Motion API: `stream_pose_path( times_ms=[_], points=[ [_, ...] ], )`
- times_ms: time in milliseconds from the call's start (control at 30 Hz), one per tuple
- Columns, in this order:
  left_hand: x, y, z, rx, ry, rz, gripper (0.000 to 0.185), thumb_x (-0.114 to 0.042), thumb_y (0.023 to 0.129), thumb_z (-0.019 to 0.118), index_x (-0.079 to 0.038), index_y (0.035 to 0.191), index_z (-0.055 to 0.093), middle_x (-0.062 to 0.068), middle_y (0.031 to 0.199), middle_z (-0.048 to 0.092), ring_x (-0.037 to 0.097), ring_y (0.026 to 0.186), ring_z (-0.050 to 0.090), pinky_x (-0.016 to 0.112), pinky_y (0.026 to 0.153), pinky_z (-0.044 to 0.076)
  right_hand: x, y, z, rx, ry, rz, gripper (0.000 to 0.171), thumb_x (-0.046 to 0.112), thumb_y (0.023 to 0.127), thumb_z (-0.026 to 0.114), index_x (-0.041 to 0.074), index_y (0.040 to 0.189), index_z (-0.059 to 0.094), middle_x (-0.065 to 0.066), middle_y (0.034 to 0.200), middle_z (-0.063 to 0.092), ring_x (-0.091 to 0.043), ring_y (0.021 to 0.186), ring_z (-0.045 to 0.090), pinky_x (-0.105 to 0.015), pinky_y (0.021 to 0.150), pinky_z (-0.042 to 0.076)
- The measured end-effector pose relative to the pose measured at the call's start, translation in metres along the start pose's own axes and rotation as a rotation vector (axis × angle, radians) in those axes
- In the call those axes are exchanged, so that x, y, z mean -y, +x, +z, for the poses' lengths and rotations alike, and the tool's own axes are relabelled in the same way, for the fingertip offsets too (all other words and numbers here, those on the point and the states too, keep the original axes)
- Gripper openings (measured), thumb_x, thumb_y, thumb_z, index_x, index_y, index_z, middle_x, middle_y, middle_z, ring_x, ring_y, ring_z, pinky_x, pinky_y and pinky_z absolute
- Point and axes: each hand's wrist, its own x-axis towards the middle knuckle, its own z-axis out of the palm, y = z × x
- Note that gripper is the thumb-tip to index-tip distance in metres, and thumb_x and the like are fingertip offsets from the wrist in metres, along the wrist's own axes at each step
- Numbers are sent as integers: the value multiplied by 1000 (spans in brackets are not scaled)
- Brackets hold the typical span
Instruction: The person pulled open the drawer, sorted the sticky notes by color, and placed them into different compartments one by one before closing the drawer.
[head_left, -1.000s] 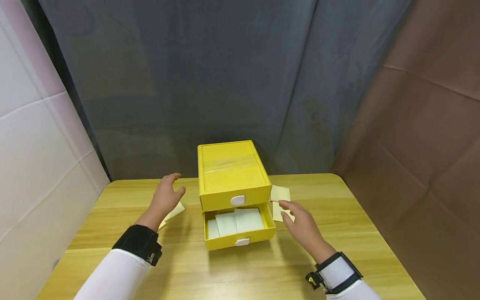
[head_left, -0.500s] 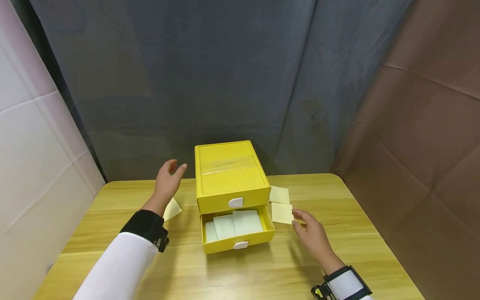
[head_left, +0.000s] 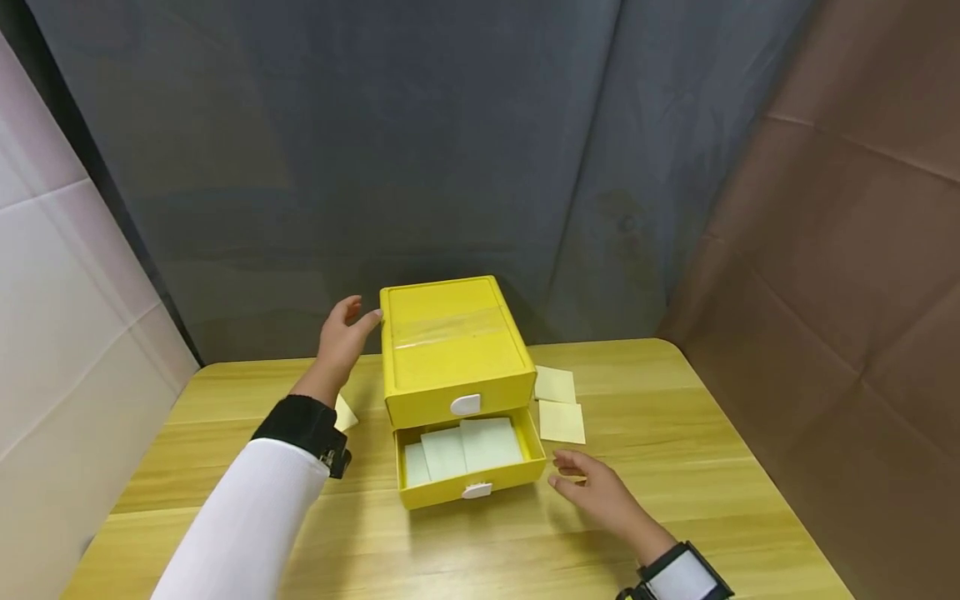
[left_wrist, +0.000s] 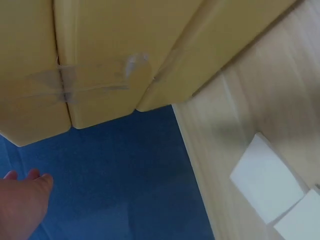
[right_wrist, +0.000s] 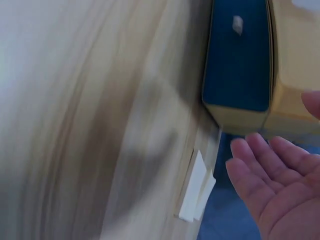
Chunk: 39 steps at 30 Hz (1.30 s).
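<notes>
A yellow two-drawer box (head_left: 454, 333) stands on the table, tape across its top and its upper drawer closed. Its lower drawer (head_left: 472, 492) is pulled out and holds several pale paper pads (head_left: 491, 443). My left hand (head_left: 341, 343) is by the box's rear left edge, thumb toward it; whether it touches is unclear. In the left wrist view, the box's taped side (left_wrist: 110, 75) fills the top. My right hand (head_left: 603, 500) hovers right of the lower drawer's front corner, holding nothing, with loosely bent fingers (right_wrist: 265, 155) in the right wrist view.
Two pale yellow paper pads (head_left: 561, 422) lie right of the box. To its left, more pads (left_wrist: 267, 177) lie on the wooden table (head_left: 675, 467), partly hidden by my left arm in the head view. A grey curtain (head_left: 435, 150) hangs behind the table.
My left hand has moved forward and right, up to the box's rear left edge. My right hand has left the pads on the right and come nearer me, beside the lower drawer's front.
</notes>
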Motion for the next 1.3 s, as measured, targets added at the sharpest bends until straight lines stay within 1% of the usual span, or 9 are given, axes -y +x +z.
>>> stream_pose_path(
  times_ms=[133, 300, 400, 600, 700, 767, 900, 1067, 1300],
  points=[
    [-4, 4, 3, 2, -18, -2, 70, -33, 96, 54, -9, 153, 21, 14, 157, 24, 32, 144, 22, 49, 115, 26, 4, -7, 7, 112, 11, -33, 49, 27, 93, 64, -7, 127, 55, -11, 115, 65, -30, 105, 60, -47, 88, 52],
    [-10, 8, 4, 8, -13, -16, 70, -28, 96, 55, -10, 154, 20, 13, 158, 23, 30, 144, 22, 47, 116, 25, 9, -12, 14, 240, 19, -87, 44, 31, 94, 62, -7, 117, 61, -12, 110, 66, -30, 101, 61, -49, 85, 53],
    [-11, 9, 5, 1, -18, -19, 70, -26, 95, 55, -8, 154, 21, 13, 158, 23, 30, 145, 22, 45, 117, 24, 10, -14, 17, 292, 35, -75, 43, 31, 95, 61, -6, 116, 63, -15, 112, 66, -33, 103, 61, -51, 85, 52],
    [-11, 10, 7, 3, -24, -39, 69, -23, 96, 54, -8, 154, 20, 14, 158, 23, 30, 145, 22, 44, 117, 24, 14, -17, 25, 402, 57, -70, 41, 30, 97, 58, -4, 119, 63, -11, 111, 67, -29, 102, 63, -49, 85, 53],
    [-10, 9, 7, 12, -23, -41, 69, -22, 96, 53, -8, 154, 19, 16, 157, 24, 32, 144, 23, 45, 117, 25, 18, -18, 33, 423, 92, -88, 43, 29, 97, 57, -5, 124, 60, -11, 112, 67, -26, 102, 63, -46, 86, 53],
    [-10, 9, 7, 23, -34, -43, 68, -21, 96, 52, -7, 154, 19, 17, 156, 25, 32, 142, 26, 44, 116, 26, 20, -18, 39, 430, 114, -96, 45, 29, 97, 58, -5, 126, 58, -9, 112, 67, -24, 102, 62, -40, 85, 54],
    [-11, 9, 7, 42, -81, -38, 65, -17, 97, 50, -6, 153, 20, 17, 154, 28, 32, 140, 30, 42, 116, 28, 25, -17, 49, 454, 196, -91, 45, 28, 97, 57, -5, 129, 56, -10, 112, 66, -23, 96, 63, -34, 78, 55],
    [-12, 9, 9, 53, -115, -46, 64, -14, 97, 48, -6, 153, 20, 15, 155, 28, 30, 140, 31, 40, 116, 28, 31, -17, 58, 492, 281, -74, 45, 28, 98, 55, -7, 127, 57, -16, 111, 68, -27, 92, 64, -38, 74, 56],
    [-9, 8, 8, 81, -124, -51, 64, -15, 99, 49, -7, 154, 19, 13, 157, 26, 28, 141, 29, 40, 117, 26, 40, -19, 66, 502, 347, -71, 43, 31, 100, 52, -8, 115, 63, -20, 108, 68, -33, 100, 65, -44, 83, 56]
  ],
)
